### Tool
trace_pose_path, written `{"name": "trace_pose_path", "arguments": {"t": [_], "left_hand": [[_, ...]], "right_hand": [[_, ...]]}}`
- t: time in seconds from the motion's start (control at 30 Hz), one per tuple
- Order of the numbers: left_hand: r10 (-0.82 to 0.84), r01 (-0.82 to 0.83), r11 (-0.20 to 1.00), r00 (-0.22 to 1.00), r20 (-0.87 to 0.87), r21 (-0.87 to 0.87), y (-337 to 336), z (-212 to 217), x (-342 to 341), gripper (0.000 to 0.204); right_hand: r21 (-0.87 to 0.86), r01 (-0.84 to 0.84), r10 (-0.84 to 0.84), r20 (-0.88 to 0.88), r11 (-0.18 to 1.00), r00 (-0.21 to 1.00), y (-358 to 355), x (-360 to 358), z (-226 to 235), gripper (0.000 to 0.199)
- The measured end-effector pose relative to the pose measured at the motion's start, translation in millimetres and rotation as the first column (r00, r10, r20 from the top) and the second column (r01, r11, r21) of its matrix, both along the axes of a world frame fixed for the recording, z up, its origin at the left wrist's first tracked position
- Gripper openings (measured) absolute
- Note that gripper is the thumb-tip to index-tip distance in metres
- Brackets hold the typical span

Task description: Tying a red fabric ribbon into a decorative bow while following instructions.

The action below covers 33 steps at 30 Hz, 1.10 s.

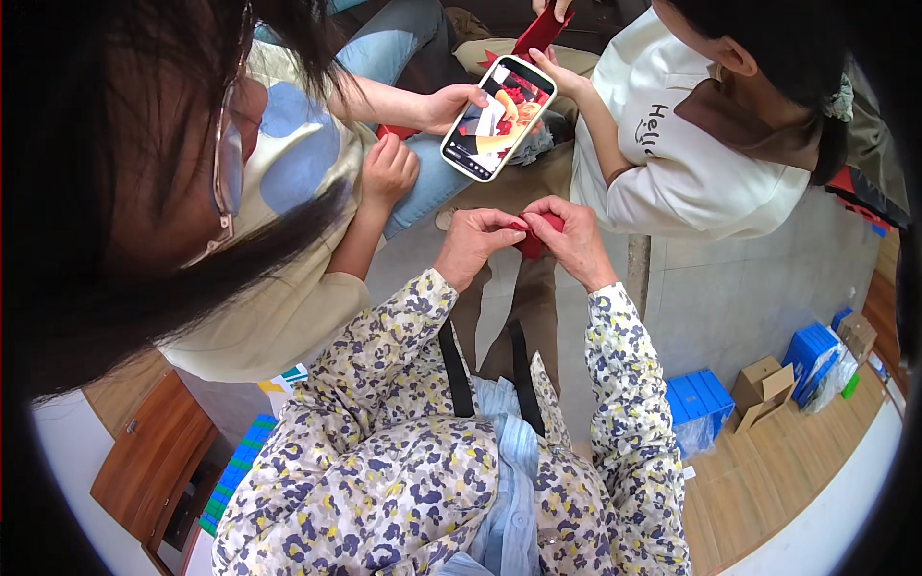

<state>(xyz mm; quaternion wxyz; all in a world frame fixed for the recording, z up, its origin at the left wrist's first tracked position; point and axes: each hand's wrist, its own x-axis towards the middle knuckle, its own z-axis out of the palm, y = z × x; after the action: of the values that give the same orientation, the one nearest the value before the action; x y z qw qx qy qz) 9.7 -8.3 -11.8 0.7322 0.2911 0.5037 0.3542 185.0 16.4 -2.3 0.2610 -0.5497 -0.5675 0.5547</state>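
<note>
Both the left hand (477, 242) and right hand (574, 238) pinch closed on the small red paper piece (534, 240), which looks light, thin and easily creased, best held by its edges.

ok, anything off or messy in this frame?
Nothing damaged or spilled. Both hands, left hand and right hand, pinch a small red paper piece. Only oddity: an open cardboard box lies tipped on the wooden floor.

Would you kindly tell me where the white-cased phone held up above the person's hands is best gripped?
I would grip the white-cased phone by its two long edges near the lower end, coming from below. It is tilted with its screen facing up, and other people's hands already hold its upper sides, so the lower corner looks free.
</note>
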Motion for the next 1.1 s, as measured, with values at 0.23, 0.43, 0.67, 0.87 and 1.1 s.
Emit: {"name": "trace_pose_path", "arguments": {"t": [0.23,0.43,0.67,0.87,1.1], "left_hand": [[0.064,-0.063,0.998,0.997,0.046,-0.017,-4,-9,-1,0.013],[0.075,-0.075,0.997,0.997,0.001,-0.019,-8,0,-27,0.013],[0.134,-0.132,0.991,0.988,-0.077,0.035,-21,3,-57,0.013],[0.167,-0.146,0.983,0.961,-0.222,0.108,-31,-5,-68,0.014],[0.209,-0.184,0.974,0.955,-0.21,0.132,-35,10,-79,0.015]], "right_hand": [[0.168,-0.176,0.145,0.18,0.97,0.973,17,6,17,0.012],[0.335,-0.339,0.198,0.389,0.879,0.899,18,-30,42,0.009],[0.38,-0.497,0.162,0.645,0.78,0.747,-3,-86,62,0.009],[0.269,-0.476,0.116,0.763,0.837,0.636,-16,-114,75,0.011],[0.335,-0.463,0.074,0.742,0.821,0.666,-19,-124,83,0.01]]}}
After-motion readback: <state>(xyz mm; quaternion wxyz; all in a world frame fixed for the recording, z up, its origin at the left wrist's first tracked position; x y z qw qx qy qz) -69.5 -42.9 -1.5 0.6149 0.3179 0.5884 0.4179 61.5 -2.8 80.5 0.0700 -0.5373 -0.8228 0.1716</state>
